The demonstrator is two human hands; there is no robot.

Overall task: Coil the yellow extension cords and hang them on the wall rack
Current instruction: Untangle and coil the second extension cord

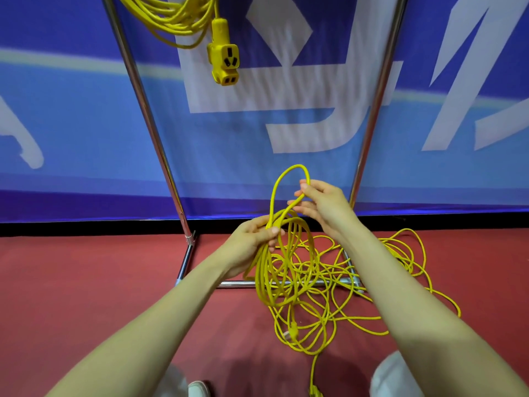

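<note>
The yellow extension cord (286, 270) I am coiling hangs in several long loops from my left hand (252, 239), low in front of the rack and just above the floor. My left hand's fingers and thumb are curled round the gathered tops of those loops. My right hand (320, 202) is a little higher and to the right, with thumb and fingertips pinching one strand. From that pinch a fresh loop (282, 179) arches up and over, then runs down into my left hand's grip.

Below the coil, the rest of the cord lies in a loose tangle (357, 285) on the red floor (86, 296), spreading out to the right under my right forearm. One strand trails toward me, ending in a yellow fitting (315, 392) at the bottom edge of the view.

The tangle lies across the base bar (237, 283) of the chrome rack (143, 110), whose two uprights lean outward on either side. Up at the top, another yellow cord (171, 18) hangs already coiled, its socket block (223, 60) dangling beneath it. Behind the rack is a blue banner (86, 124) with large white shapes. A white shoe (197, 389) shows near the bottom edge.
</note>
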